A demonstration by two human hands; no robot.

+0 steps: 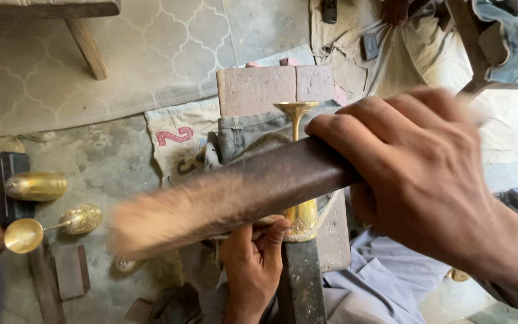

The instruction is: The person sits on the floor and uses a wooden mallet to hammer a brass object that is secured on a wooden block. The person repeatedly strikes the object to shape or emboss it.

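Workshop floor, bare concrete (pixel 109 162), patterned mat behind. Right hand (pixel 415 174) wraps dark wooden mallet (pixel 259 183), fingers closed round it; far end blurred. Left hand (pixel 253 258) pinches brass goblet (pixel 300 213) against iron stake (pixel 301 282), stem upright, base on top. Thin brass likely dents easily, smooth, slippery; best gripped at bowl. 2 brass pieces (pixel 37 187) lie left.

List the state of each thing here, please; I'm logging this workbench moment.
Right hand: closed around the wooden mallet, which is motion-blurred.
Left hand: fingers steadying the brass goblet, upside down on a stake.
Two brass goblets: lying on their sides on the floor.
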